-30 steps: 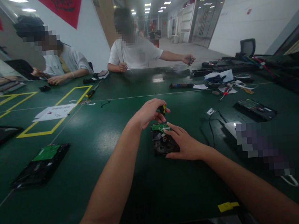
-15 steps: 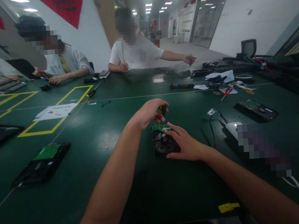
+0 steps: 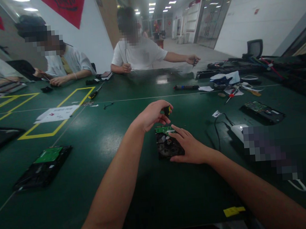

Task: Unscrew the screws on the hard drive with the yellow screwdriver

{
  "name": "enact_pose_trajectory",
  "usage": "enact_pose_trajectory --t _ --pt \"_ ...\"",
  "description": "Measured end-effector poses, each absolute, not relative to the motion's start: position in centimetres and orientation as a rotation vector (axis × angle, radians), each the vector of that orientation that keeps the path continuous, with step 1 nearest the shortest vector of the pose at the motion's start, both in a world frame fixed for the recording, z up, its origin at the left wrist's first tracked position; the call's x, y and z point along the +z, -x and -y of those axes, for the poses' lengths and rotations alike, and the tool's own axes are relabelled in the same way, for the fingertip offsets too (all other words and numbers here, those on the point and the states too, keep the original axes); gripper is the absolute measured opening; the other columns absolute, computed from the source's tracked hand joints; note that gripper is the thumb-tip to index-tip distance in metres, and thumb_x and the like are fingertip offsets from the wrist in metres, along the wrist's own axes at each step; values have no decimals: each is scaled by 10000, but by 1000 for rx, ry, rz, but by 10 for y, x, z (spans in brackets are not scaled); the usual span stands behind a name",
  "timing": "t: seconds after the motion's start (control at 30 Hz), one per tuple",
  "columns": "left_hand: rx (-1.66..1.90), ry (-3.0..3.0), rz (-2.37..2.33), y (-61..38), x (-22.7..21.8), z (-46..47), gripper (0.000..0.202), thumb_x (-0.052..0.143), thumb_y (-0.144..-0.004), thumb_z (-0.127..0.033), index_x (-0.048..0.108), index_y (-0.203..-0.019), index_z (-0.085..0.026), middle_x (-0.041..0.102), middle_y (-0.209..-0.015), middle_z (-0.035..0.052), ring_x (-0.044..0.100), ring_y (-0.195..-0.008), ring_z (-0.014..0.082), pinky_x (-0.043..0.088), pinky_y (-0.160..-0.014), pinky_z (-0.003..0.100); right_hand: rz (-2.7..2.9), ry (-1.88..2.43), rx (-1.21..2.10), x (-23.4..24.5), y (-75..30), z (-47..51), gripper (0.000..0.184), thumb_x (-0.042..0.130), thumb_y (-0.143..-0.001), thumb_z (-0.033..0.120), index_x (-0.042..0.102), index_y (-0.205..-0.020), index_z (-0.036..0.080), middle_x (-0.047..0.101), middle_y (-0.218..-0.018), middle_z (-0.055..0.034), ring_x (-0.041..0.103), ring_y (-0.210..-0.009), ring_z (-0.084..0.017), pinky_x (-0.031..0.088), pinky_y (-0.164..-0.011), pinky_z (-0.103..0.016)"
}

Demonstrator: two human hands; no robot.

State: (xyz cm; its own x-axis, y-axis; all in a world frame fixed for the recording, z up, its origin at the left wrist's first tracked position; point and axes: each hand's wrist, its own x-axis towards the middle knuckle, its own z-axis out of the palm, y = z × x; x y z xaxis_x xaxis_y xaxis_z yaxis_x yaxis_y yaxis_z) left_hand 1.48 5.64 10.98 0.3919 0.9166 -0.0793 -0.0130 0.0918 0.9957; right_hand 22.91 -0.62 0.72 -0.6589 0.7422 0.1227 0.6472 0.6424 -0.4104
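Observation:
A black hard drive point(image 3: 168, 146) with a green circuit board along its far side lies on the table in front of me. My right hand point(image 3: 190, 145) grips its right side, the thumb near the close edge and the fingers reaching over the board. Above the far edge, my left hand point(image 3: 158, 116) is closed around the black and yellow handle of a screwdriver point(image 3: 167, 110), held upright. Its shaft is mostly hidden, and I cannot make out where the tip touches.
More hard drives lie left point(image 3: 43, 167) and right point(image 3: 263, 112). A pale, partly blurred-out device point(image 3: 239, 131) with a cord is right of my hands. Beyond are a red screwdriver point(image 3: 231, 95), a paper sheet point(image 3: 57, 114) and a yellow-handled screwdriver point(image 3: 95, 94). Co-workers sit across the table point(image 3: 138, 199).
The screwdriver handle has turned slightly in my left hand, showing more yellow. My right hand and the hard drive stay where they were.

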Motion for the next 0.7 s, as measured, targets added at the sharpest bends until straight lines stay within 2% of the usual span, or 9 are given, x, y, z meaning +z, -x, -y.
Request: enact_pose_trajectory --t 0.13,0.27,0.43,0.57,0.7 --pt "805 -1298 -909 -15 109 -56 234 550 -895 -344 664 -984 -161 695 -1034 111 660 -591 133 484 -521 257 2595 1113 471 7 -229 6 993 686 -767 771 397 -1530 206 174 -1699 -192 208 -1555 -408 230 -1234 -625" --pt "827 -1269 -912 -15 109 -57 230 522 -915 -344 606 -1038 -168 719 -1011 124 699 -601 176 502 -522 278 2592 1125 472 7 -229 6 998 686 -766 773 394 -1532 205 177 -1697 -195 203 -1556 -410 238 -1231 -625" --pt "879 -1246 -903 -12 110 -58 224 521 -925 -351 590 -1038 -171 735 -1017 126 737 -668 208 558 -603 312 2590 1125 474 6 -230 6 995 694 -764 767 398 -1531 207 190 -1693 -193 211 -1551 -418 233 -1229 -634" --pt "851 -1229 -886 -11 110 -58 236 524 -932 -344 636 -1017 -155 730 -1031 129 737 -698 200 571 -657 320 2594 1116 465 7 -230 6 987 677 -776 771 399 -1530 198 210 -1685 -196 214 -1551 -413 236 -1230 -627" --pt "870 -1229 -886 -14 110 -57 240 534 -947 -350 655 -1024 -158 721 -1043 119 714 -680 168 556 -651 296 2587 1114 470 7 -229 6 990 666 -773 786 397 -1529 206 202 -1689 -190 218 -1549 -416 242 -1227 -633"
